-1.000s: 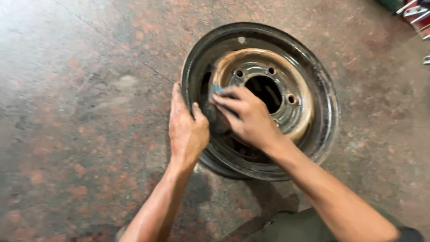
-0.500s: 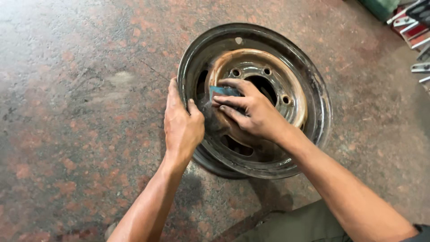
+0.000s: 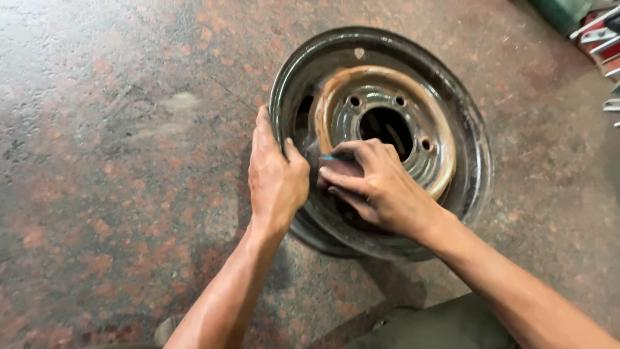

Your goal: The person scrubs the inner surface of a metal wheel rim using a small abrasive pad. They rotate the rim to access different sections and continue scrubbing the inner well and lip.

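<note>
On the mottled reddish-brown stone floor [image 3: 116, 194], right of centre in the head view, lay one round dark steel wheel rim [image 3: 475, 161], face up, with a raised, rust-orange centre disc [image 3: 439, 161], a large central hub hole [image 3: 386, 129] and small bolt holes [image 3: 354, 101] ringed about it. Your left hand [image 3: 276, 178] was closed over the rim's left edge: the thumb hooked inside the lip, the fingers wrapped down its outer wall, the palm resting on the edge. Your right hand [image 3: 381, 184] lay inside the well of the rim, just beside the left hand and nearly touching it, fingers curled and pressed together upon a small flat abrasive pad [image 3: 339, 167], brownish on its face with a blue-green edge showing at the top. That pad sat against the lower left flank of the rusted centre disc, between the disc and the dark outer well. How much of the pad lay under your palm could not be told. At the top right corner of the view, well apart from the rim, were several red and silver metal tools [image 3: 597, 35], only partly visible. At the bottom edge, beneath your right forearm, showed a patch of olive-green cloth [image 3: 445, 326].
</note>
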